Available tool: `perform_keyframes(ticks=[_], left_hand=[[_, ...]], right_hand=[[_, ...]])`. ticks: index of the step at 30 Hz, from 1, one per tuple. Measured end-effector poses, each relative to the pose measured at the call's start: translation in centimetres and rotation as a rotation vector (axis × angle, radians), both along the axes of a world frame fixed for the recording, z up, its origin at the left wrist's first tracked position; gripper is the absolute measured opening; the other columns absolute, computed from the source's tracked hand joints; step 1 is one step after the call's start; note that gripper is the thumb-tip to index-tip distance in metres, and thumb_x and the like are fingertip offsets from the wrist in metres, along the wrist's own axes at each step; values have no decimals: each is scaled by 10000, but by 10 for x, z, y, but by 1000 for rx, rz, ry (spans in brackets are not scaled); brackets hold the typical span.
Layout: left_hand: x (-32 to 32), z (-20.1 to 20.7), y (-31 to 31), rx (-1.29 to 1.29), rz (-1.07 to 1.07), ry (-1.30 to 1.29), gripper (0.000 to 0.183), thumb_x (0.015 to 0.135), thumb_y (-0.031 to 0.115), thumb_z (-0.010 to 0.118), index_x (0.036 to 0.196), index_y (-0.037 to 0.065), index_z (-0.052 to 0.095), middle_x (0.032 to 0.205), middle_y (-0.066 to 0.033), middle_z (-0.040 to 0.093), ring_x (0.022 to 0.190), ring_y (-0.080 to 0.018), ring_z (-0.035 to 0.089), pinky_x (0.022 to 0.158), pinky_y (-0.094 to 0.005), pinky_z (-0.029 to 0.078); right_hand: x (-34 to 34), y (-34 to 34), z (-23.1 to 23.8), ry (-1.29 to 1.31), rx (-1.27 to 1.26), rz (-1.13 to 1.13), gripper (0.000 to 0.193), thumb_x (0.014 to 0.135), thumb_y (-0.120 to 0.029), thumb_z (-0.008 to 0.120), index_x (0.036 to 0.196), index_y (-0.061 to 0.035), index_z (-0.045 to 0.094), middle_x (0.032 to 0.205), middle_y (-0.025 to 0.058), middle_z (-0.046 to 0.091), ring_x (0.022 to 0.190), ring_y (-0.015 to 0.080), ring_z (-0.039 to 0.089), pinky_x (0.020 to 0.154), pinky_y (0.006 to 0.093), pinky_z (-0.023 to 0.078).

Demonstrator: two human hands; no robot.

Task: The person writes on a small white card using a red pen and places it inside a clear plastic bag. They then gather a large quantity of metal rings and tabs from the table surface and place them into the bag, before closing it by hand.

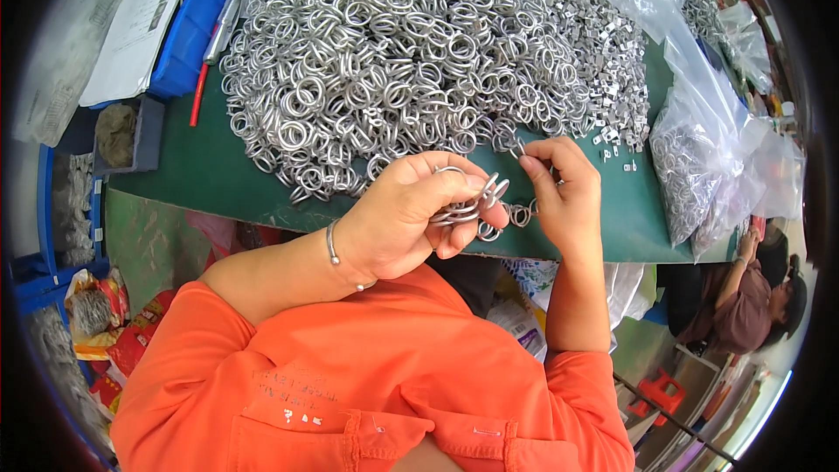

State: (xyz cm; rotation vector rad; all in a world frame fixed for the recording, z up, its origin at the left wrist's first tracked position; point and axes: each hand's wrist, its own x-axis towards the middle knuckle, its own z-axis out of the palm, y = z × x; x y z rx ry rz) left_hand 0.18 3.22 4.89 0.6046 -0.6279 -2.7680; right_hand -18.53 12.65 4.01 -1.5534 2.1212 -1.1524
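Several silver metal rings (463,210) are gathered in my left hand (406,205), its fingers curled round them and the thumb on top. My right hand (564,188) pinches one metal ring (517,150) between thumb and fingertips, at the near edge of the pile. Just below, a few loose rings (522,214) lie on the green tabletop between my hands. Beyond both hands spreads a large heap of metal rings (376,52), and small flat metal clips (612,61) are heaped on its right side.
At the right stands a clear plastic bag of metal parts (699,157). A red pen (200,92), a blue bin (197,26) with papers and a small grey box (131,135) are at the left. Another person (743,306) sits at the far right.
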Motion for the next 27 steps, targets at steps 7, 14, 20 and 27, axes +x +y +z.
perform_keyframes(ticks=[7,14,20,27], left_hand=[[-2,-7,-2,0,-28,42,217,887,138,503,1018,-13,586,897,-235,647,582,-217,614,428,-245,460],[-1,-19,-1,48,-68,198,286,906,220,481,1009,-29,577,971,-219,627,684,-236,633,413,-247,459],[-7,-3,6,-128,-107,-81,164,918,162,570,986,13,581,857,-126,642,608,-140,595,397,-199,404],[-4,1,9,-488,34,-230,150,864,50,632,996,-10,595,864,-109,673,601,-87,590,428,-177,423]], right_hand=[[12,20,15,-543,-97,52,47,812,50,640,853,27,641,812,44,585,710,88,524,606,213,407],[15,26,19,-439,-189,165,65,791,70,642,840,27,645,817,71,623,695,131,554,604,240,424],[22,24,17,270,-310,189,197,668,67,665,854,4,646,834,93,639,681,213,581,610,284,447],[19,11,4,124,-313,77,188,735,116,607,882,0,624,900,144,630,758,291,618,652,338,503]])
